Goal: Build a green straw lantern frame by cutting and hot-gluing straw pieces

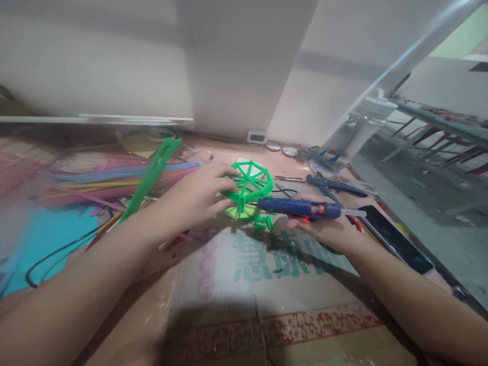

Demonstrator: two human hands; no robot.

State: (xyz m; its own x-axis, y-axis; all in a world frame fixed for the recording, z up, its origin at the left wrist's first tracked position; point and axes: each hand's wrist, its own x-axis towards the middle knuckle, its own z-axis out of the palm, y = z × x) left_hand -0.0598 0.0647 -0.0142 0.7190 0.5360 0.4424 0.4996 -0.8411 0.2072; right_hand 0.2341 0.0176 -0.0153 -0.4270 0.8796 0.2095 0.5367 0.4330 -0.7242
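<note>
A bright green spoked wheel frame (251,180), seemingly made of pipe cleaners, is held at its left side by the fingers of my left hand (202,193). My right hand (318,226) grips a blue hot glue gun (297,207), whose nozzle points left at the lower front of the wheel. A clear glue stick (353,213) juts from the back of the gun, and a red light glows beneath it. Whether the nozzle touches the wheel I cannot tell. Small green curled pieces (264,222) lie just below the wheel, by a yellow-green disc (240,212).
Bundles of coloured pipe cleaners (125,178) lie at the left, near a turquoise sheet (53,244). Printed cardboard (278,284) covers the front. On the right are a phone (396,239), dark-handled pliers (335,185) and small scissors (290,178). A small white digital device (257,136) stands by the wall.
</note>
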